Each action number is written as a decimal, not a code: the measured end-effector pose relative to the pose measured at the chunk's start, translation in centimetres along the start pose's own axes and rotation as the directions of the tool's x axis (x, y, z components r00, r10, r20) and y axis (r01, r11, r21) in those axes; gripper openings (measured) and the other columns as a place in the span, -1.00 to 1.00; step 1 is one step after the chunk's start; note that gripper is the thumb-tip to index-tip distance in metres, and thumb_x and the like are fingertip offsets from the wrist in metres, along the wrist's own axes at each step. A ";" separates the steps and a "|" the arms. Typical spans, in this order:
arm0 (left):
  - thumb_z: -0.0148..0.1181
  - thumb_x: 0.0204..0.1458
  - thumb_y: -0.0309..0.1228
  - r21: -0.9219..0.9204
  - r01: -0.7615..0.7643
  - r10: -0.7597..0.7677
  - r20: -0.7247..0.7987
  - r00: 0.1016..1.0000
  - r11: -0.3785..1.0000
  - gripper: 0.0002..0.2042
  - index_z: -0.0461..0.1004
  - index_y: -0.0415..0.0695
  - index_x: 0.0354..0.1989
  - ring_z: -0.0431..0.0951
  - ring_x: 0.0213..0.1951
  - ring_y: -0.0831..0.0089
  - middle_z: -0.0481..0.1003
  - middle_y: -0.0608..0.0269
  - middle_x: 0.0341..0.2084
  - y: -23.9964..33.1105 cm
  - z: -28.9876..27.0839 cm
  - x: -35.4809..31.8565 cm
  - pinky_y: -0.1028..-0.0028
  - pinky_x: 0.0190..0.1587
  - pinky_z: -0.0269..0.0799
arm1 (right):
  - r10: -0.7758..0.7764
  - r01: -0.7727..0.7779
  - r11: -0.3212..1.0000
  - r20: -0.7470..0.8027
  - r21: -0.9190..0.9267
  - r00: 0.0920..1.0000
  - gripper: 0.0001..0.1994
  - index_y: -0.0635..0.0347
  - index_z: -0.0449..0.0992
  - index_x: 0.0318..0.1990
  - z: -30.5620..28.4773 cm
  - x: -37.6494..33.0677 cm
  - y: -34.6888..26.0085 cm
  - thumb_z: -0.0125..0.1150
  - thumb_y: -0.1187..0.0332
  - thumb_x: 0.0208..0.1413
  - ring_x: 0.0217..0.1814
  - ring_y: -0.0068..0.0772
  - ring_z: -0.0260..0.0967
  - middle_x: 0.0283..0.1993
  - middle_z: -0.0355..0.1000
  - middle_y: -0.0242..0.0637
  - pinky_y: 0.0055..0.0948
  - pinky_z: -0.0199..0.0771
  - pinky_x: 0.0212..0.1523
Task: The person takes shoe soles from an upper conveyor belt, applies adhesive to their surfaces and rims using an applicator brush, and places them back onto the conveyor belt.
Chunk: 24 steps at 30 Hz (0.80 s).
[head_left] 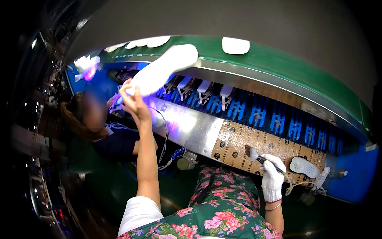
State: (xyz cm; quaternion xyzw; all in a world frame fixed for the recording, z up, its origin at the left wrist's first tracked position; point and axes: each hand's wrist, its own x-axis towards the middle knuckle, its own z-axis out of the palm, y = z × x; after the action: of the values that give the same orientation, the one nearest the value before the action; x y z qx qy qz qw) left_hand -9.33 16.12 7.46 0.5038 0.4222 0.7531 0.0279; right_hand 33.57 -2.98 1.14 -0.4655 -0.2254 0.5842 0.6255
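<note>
My left hand (134, 100) is bare and raised high, gripping the heel end of a white shoe sole (163, 68) that slants up toward the green conveyor belt (278, 63). My right hand (271, 175) wears a white glove and holds a small dark-handled brush (256, 156) over the cardboard-covered work ledge (246, 145). Another white sole (304, 166) lies flat on that cardboard, just right of the gloved hand.
Several white soles (235, 45) ride on the green belt. Below it runs a row of blue forked holders (278, 119), some carrying white pieces. A shiny metal ledge (187, 125) glows purple. A seated co-worker (99, 127) is at the left.
</note>
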 end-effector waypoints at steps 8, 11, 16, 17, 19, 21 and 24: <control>-0.04 0.26 -0.32 -0.159 0.740 -0.630 0.429 0.648 0.654 -0.69 0.43 -0.28 0.03 0.60 -0.23 0.40 0.57 0.11 -0.23 7.4 0.5 -8.8 0.44 -0.12 0.56 | -0.180 0.205 0.977 0.297 -0.057 0.938 -0.77 0.39 0.60 -0.26 2.6 -1.4 -5.6 0.41 0.49 -0.11 -0.11 -0.25 0.52 -0.17 0.56 -0.06 -0.38 0.50 -0.04; 0.05 0.22 -0.34 0.028 0.942 -0.703 0.674 0.229 0.334 -0.71 0.50 -0.29 -0.02 0.63 -0.21 0.41 0.59 0.12 -0.23 7.2 4.9 -15.2 0.46 -0.09 0.56 | -0.160 0.267 0.944 0.438 -0.194 0.885 -0.75 0.37 0.63 -0.21 4.2 -1.3 -6.1 0.43 0.54 -0.12 -0.09 -0.24 0.54 -0.15 0.58 -0.07 -0.37 0.51 -0.03; -0.03 0.28 -0.22 0.027 0.970 -0.602 0.780 -0.171 -0.241 -0.55 0.36 -0.33 0.18 0.57 0.01 0.26 0.54 0.01 -0.01 9.3 8.5 -24.3 0.28 0.13 0.46 | -0.230 0.410 0.855 0.476 -0.318 0.849 -0.77 0.35 0.63 -0.19 3.0 -1.2 -5.5 0.42 0.57 -0.07 -0.14 -0.35 0.55 -0.18 0.59 -0.17 -0.43 0.52 -0.10; -0.08 0.30 -0.07 -0.023 0.973 -0.605 0.786 -0.125 -0.231 -0.42 0.23 -0.32 0.29 0.49 0.15 0.20 0.45 -0.02 0.13 10.5 8.6 -26.1 0.21 0.24 0.36 | -0.234 0.415 0.838 0.452 -0.356 0.861 -0.77 0.34 0.64 -0.19 2.7 -1.3 -5.8 0.41 0.57 -0.06 -0.16 -0.37 0.55 -0.20 0.59 -0.19 -0.45 0.52 -0.11; -0.17 0.26 0.19 -0.029 0.917 -0.517 0.833 -0.199 -0.399 -0.24 0.15 -0.28 0.36 0.41 0.23 0.18 0.36 -0.03 0.22 13.6 8.5 -27.5 0.17 0.30 0.28 | -0.280 0.446 0.802 0.409 -0.397 0.869 -0.79 0.33 0.64 -0.21 1.8 -1.2 -6.0 0.41 0.56 -0.06 -0.21 -0.43 0.55 -0.26 0.59 -0.21 -0.49 0.52 -0.15; -0.36 0.04 0.51 0.109 0.821 -0.337 0.875 -0.346 -0.561 0.03 0.09 -0.20 0.41 0.34 0.28 0.09 0.29 -0.08 0.29 14.1 6.7 -29.7 0.08 0.34 0.20 | -0.308 0.462 0.759 0.371 -0.459 0.876 -0.78 0.34 0.64 -0.21 1.2 -1.5 -6.6 0.42 0.57 -0.08 -0.23 -0.44 0.55 -0.27 0.59 -0.22 -0.48 0.52 -0.18; -0.47 0.00 0.55 0.019 0.532 -0.102 0.975 -0.198 -0.847 0.07 0.05 -0.16 0.44 0.30 0.31 0.06 0.26 -0.11 0.31 16.8 7.9 -28.9 0.03 0.34 0.18 | -0.377 0.514 0.708 0.356 -0.484 0.855 -0.77 0.32 0.64 -0.20 0.3 -1.5 -6.6 0.44 0.56 -0.09 -0.25 -0.40 0.56 -0.27 0.60 -0.20 -0.46 0.53 -0.19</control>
State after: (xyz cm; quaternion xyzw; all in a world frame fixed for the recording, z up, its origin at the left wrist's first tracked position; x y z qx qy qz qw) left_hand 17.49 -3.35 -1.61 -0.0929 0.0133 0.2990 0.9496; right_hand 36.37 -3.53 7.24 -0.4884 -0.5646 0.3714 0.5521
